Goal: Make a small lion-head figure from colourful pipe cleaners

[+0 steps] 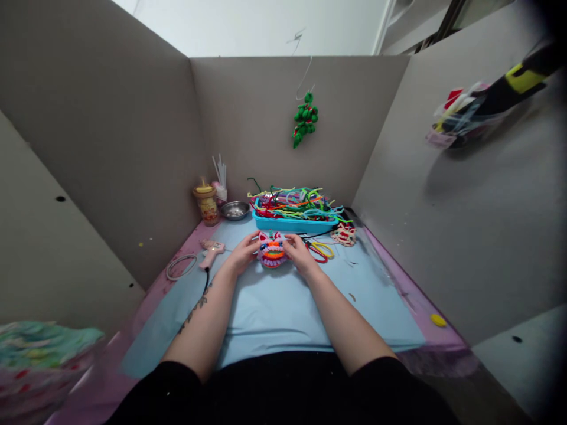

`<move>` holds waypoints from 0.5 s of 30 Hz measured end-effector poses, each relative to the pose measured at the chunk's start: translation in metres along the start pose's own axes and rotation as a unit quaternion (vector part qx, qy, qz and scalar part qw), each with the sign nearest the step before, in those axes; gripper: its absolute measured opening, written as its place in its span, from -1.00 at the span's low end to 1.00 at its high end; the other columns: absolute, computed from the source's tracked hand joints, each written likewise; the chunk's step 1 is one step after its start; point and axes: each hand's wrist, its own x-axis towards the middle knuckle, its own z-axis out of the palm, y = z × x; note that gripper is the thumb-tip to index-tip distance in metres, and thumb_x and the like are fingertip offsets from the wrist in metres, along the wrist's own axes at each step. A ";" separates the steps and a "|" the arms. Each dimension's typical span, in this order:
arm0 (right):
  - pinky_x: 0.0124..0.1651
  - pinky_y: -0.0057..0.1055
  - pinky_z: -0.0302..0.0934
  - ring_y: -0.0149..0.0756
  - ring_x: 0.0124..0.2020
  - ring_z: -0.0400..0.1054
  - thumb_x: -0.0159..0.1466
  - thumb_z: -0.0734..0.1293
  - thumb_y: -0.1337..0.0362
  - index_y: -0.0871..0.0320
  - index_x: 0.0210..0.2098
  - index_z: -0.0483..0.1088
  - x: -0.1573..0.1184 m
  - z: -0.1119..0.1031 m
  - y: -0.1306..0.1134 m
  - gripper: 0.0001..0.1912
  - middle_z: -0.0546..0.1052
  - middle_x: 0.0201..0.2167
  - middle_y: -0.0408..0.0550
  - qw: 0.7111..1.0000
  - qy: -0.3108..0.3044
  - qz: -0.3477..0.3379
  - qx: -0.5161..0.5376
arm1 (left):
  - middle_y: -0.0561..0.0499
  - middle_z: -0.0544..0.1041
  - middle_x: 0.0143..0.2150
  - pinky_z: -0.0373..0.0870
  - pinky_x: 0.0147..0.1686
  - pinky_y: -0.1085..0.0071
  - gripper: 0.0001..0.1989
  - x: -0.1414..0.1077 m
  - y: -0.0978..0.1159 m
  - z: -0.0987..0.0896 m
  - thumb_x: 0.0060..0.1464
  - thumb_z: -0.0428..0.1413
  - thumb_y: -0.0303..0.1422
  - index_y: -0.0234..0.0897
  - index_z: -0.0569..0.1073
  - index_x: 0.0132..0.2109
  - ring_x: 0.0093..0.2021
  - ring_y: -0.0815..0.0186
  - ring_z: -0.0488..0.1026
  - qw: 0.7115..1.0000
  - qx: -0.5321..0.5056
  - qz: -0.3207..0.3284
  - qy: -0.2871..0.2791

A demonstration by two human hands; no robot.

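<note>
Through the head camera I see a small fuzzy figure (271,251), face-like in purple, orange and pink, upright near the middle of the table, just in front of a tray. My left hand (246,252) grips it by its left side and my right hand (299,252) by its right, fingers and thumbs pinching the edges; both forearms reach in from black sleeves. Just right of my right hand lie scissors (322,255) with red and yellow handles, and past them a second figure (344,234) in red and cream. Behind my hands, the bright blue tray (296,225) is heaped with pipe cleaners (296,203) in many colours. To my left I find a pink glue gun (212,252) with a black cord, and beside it a pale loop of cable (181,268); farther back stand a metal bowl (235,210), a yellowish cup (207,206) and some white sticks (221,171). A light blue cloth (274,307) covers most of the pink tabletop, with a yellow disc (438,320) near the right edge. Grey panels (248,124) enclose three sides, and a green ornament (305,118) hangs on the back one.
</note>
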 end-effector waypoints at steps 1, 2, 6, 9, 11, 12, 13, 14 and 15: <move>-0.25 -0.37 0.27 -0.25 -0.20 0.36 0.05 0.40 -0.07 0.04 -0.09 0.33 0.001 0.000 0.001 -0.48 0.44 -0.17 -0.08 1.000 0.009 0.004 0.001 | -0.13 0.50 0.07 0.35 -0.21 0.40 -0.34 0.001 -0.001 0.000 -0.10 0.33 -0.20 -0.17 0.38 0.17 -0.09 0.22 0.49 1.000 0.001 0.000 0.005; -0.29 -0.39 0.26 -0.25 -0.20 0.35 0.09 0.36 -0.11 0.03 -0.10 0.33 0.002 0.000 0.003 -0.50 0.45 -0.18 -0.09 1.000 0.016 0.007 0.003 | -0.12 0.51 0.06 0.35 -0.23 0.41 -0.34 0.001 -0.002 -0.001 -0.11 0.33 -0.19 -0.17 0.39 0.16 -0.11 0.23 0.49 1.000 0.002 0.000 0.010; -0.36 -0.44 0.26 -0.27 -0.23 0.36 0.17 0.26 -0.17 0.02 -0.14 0.33 0.005 -0.002 0.006 -0.54 0.46 -0.23 -0.10 1.000 0.021 0.012 0.005 | -0.11 0.53 0.02 0.36 -0.22 0.40 -0.36 0.004 -0.006 -0.001 -0.12 0.34 -0.18 -0.17 0.41 0.14 -0.11 0.23 0.49 1.000 0.004 0.005 0.020; -0.37 -0.44 0.27 -0.27 -0.24 0.37 0.16 0.26 -0.17 0.04 -0.18 0.35 0.008 -0.003 0.008 -0.55 0.48 -0.23 -0.08 0.999 0.020 0.025 0.000 | -0.11 0.53 0.03 0.37 -0.17 0.37 -0.39 0.005 -0.005 -0.001 -0.11 0.33 -0.14 -0.16 0.44 0.11 -0.07 0.20 0.48 1.000 0.016 0.007 0.018; -0.36 -0.42 0.28 -0.24 -0.21 0.38 0.16 0.26 -0.19 0.05 -0.19 0.36 0.010 -0.004 0.010 -0.54 0.49 -0.22 -0.05 0.999 0.028 0.037 0.002 | -0.11 0.52 0.05 0.36 -0.14 0.35 -0.40 0.004 -0.005 0.000 -0.12 0.33 -0.12 -0.17 0.46 0.08 -0.04 0.18 0.47 0.999 0.025 0.006 0.018; -0.35 -0.41 0.28 -0.22 -0.20 0.38 0.16 0.26 -0.20 0.05 -0.19 0.36 0.012 -0.005 0.011 -0.53 0.50 -0.22 -0.03 0.999 0.034 0.042 0.003 | -0.11 0.52 0.06 0.36 -0.13 0.35 -0.41 0.004 -0.004 0.001 -0.13 0.33 -0.11 -0.17 0.48 0.07 -0.02 0.17 0.46 0.999 0.028 0.006 0.018; -0.34 -0.39 0.28 -0.21 -0.19 0.38 0.16 0.25 -0.21 0.05 -0.19 0.37 0.013 -0.006 0.012 -0.52 0.50 -0.23 -0.02 0.998 0.039 0.046 0.003 | -0.11 0.51 0.06 0.36 -0.12 0.34 -0.42 0.003 -0.004 0.001 -0.13 0.33 -0.10 -0.17 0.48 0.06 0.00 0.16 0.45 0.999 0.030 0.007 0.015; -0.33 -0.38 0.29 -0.20 -0.19 0.38 0.16 0.25 -0.22 0.06 -0.20 0.37 0.014 -0.007 0.014 -0.50 0.51 -0.24 -0.02 0.998 0.042 0.046 -0.001 | -0.10 0.51 0.07 0.36 -0.11 0.33 -0.43 0.003 -0.003 0.001 -0.13 0.32 -0.09 -0.17 0.49 0.05 0.01 0.15 0.44 0.999 0.030 0.007 0.011; -0.32 -0.37 0.28 -0.19 -0.19 0.38 0.15 0.24 -0.23 0.06 -0.20 0.38 0.015 -0.008 0.015 -0.50 0.51 -0.25 -0.02 0.998 0.042 0.043 -0.006 | -0.10 0.51 0.07 0.36 -0.10 0.33 -0.44 0.002 -0.003 0.002 -0.13 0.32 -0.09 -0.18 0.50 0.04 0.03 0.14 0.44 0.999 0.031 0.009 0.007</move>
